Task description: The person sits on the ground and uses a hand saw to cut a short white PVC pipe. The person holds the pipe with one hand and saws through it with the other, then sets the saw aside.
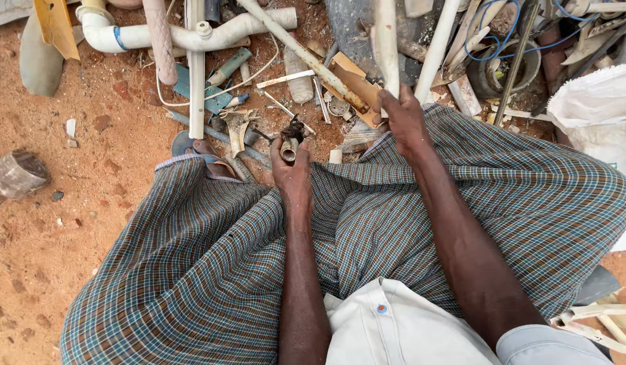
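From the head camera, much is hard for you to read: the scrap heap (394,40) runs off the top edge, and the far end of the white pipe (385,40) you hold is cut off there. Your lap, draped in checked cloth (367,230), hides your legs and the ground beneath.

Your left hand (292,176) is closed around a short pipe piece (288,150), fingers wrapped tight, its open round end facing up above your knees. Something dark and tangled sits just beyond it; you cannot tell what.

Your right hand (404,122) is clasped around the white pipe's near end, just past the cloth's edge. The pipe looks pale, dusty and straight.
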